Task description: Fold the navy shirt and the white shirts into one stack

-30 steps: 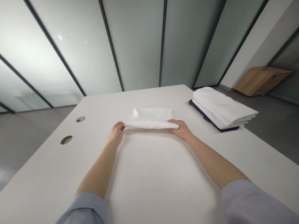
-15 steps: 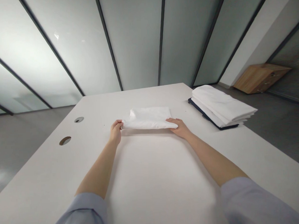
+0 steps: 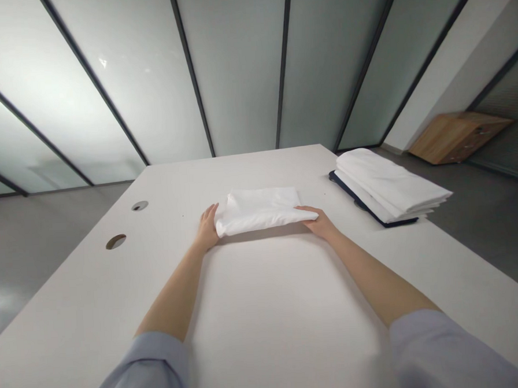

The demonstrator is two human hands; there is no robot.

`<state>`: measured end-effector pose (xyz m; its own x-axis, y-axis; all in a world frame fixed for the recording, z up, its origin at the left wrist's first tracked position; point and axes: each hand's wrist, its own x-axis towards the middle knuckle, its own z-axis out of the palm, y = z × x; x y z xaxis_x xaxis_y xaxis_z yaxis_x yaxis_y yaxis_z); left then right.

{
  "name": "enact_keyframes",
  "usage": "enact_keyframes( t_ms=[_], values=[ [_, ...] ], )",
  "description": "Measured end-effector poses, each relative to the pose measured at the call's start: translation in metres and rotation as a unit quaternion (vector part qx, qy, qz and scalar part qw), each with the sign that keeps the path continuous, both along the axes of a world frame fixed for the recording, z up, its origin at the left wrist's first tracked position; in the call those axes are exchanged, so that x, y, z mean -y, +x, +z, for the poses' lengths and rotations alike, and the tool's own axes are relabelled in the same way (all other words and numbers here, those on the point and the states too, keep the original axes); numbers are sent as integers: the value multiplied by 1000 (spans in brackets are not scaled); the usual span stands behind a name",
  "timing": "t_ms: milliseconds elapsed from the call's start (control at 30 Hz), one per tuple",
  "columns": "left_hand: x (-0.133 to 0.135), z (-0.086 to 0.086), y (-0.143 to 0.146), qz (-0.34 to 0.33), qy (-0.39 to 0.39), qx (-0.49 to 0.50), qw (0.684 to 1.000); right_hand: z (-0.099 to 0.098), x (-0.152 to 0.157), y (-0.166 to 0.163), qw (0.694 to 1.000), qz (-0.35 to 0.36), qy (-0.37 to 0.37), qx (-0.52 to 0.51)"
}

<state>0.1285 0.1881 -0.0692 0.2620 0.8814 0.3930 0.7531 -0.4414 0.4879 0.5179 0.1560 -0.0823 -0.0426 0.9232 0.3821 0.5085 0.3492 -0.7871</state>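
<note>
A folded white cloth [image 3: 260,208] lies in the middle of a white table [image 3: 269,309], its near edge raised a little off the surface. My left hand [image 3: 207,228] holds the cloth's left near corner, fingers stretched up along its side. My right hand [image 3: 320,225] grips the right near corner, with its fingers tucked under the fabric and mostly hidden. Both forearms reach straight out from light blue sleeves.
A stack of folded white cloths [image 3: 389,184] rests on a dark flat board [image 3: 351,194] at the table's right edge. Two round cable holes [image 3: 116,241] [image 3: 139,205] sit near the left edge. Frosted glass panels stand behind; a wooden cabinet [image 3: 456,136] is on the floor at right.
The cloth's near edge has lifted and its front face now tilts toward me. My left hand went from a pinch at the corner to fingers stretched along the cloth's side.
</note>
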Motion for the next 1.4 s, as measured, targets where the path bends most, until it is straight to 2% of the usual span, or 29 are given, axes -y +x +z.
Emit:
enact_keyframes(
  t_ms=[67,167,233,333,500,633,733,833,933,1033,1133,1233,1300,1400],
  values=[
    [2,1,2,-62,4,-37,997,5,2,-2,1000,-5,-12,-23],
    [-1,-1,3,-108,-20,-71,991,13,4,-6,998,-33,-21,-52],
    [-5,-3,3,-107,-33,-75,991,17,4,-8,996,-57,-18,-71],
    [-5,-3,4,-72,-23,-65,995,19,5,-8,994,-63,-13,-84],
    [8,5,14,-67,3,-69,995,12,6,-3,1000,-5,-19,-25],
    [12,10,16,-99,8,-99,990,9,4,4,997,50,38,51],
    [8,9,13,-132,-22,-117,984,12,2,9,989,100,53,93],
    [2,6,8,-168,-48,-83,981,14,0,10,984,127,41,118],
    [0,4,6,-183,-64,-2,981,13,0,7,988,106,3,110],
    [1,2,10,-134,-112,75,982,12,2,2,996,51,-47,64],
    [1,3,16,-18,-151,109,982,16,4,-5,996,11,-89,11],
    [1,7,23,88,-188,64,976,21,6,-13,993,-5,-107,-49],
    [2,10,27,118,-203,22,972,22,6,-18,991,-25,-115,-66],
    [3,12,32,142,-165,-3,976,20,3,-23,988,-73,-131,-40]
  ],
)
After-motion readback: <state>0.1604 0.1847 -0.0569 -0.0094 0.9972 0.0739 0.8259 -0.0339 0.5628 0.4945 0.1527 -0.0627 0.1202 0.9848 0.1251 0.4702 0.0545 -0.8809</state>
